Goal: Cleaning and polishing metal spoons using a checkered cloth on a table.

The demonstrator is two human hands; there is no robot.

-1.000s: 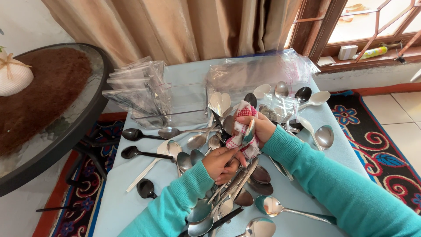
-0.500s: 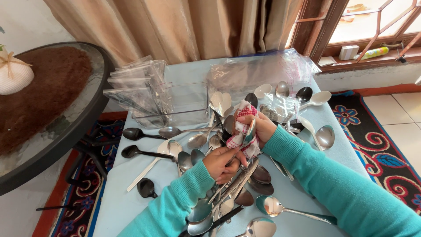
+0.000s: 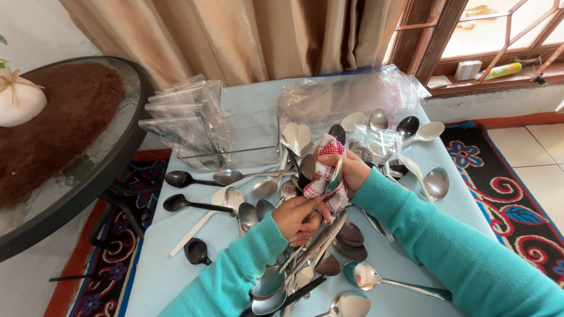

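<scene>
At 9 o'clock I see a round glass table [image 3: 88, 170], its rim close to the blue table [image 3: 170, 276]. 2 black spoons [image 3: 188, 202] lie near that side, and a clear bag holder [image 3: 235, 144] stands at 11 o'clock. At centre, my left hand [image 3: 299, 217] pinches a steel spoon [image 3: 329, 194] by its handle, likely to steady it. My right hand [image 3: 346, 170] presses a checked cloth [image 3: 326, 176] around the bowl. Loose spoons crowd both hands; open cloth shows only at 7 o'clock.
</scene>
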